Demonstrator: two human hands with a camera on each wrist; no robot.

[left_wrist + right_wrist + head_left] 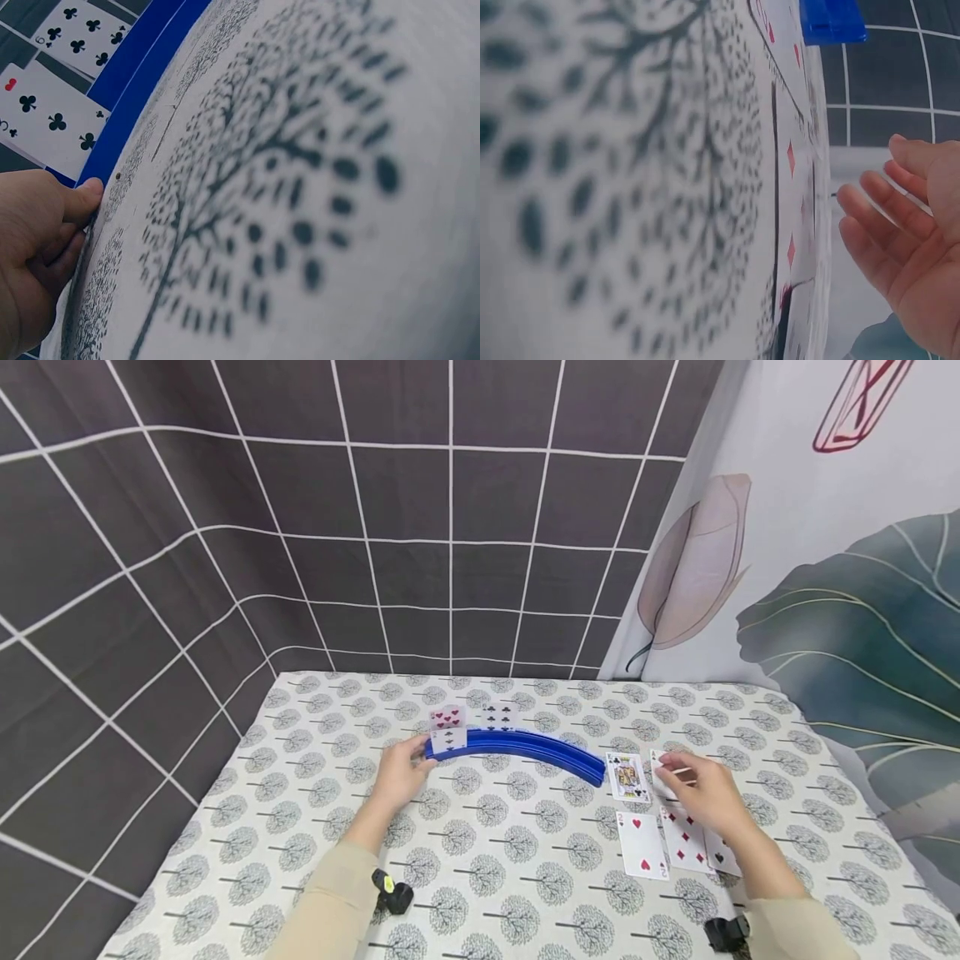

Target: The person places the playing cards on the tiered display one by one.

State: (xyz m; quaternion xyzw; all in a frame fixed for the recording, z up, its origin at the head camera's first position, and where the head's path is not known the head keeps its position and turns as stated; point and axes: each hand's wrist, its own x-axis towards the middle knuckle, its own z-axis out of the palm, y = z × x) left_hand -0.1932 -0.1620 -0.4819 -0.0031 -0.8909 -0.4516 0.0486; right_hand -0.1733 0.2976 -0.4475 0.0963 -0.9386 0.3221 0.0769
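A curved blue card holder [525, 747] lies on the patterned cloth. My left hand [401, 772] grips its left end, thumb [88, 196] on the near edge. Beside that hand, a three of clubs [449, 741] stands in the holder, with a red heart card [447, 716] behind it. Farther along stands a six of clubs [79, 36]. My right hand [701, 789] hovers over the cards on the right, fingers loosely bent, with nothing in them in the right wrist view. Near its fingertips lies a partly hidden card [657, 762].
By the holder's right end lies a king of clubs [628, 778]. Nearer are a two of hearts [642, 846], a diamond card [682, 839] and a spade card [722, 857] partly under the right forearm. A dark grid curtain [495, 568] hangs behind the table.
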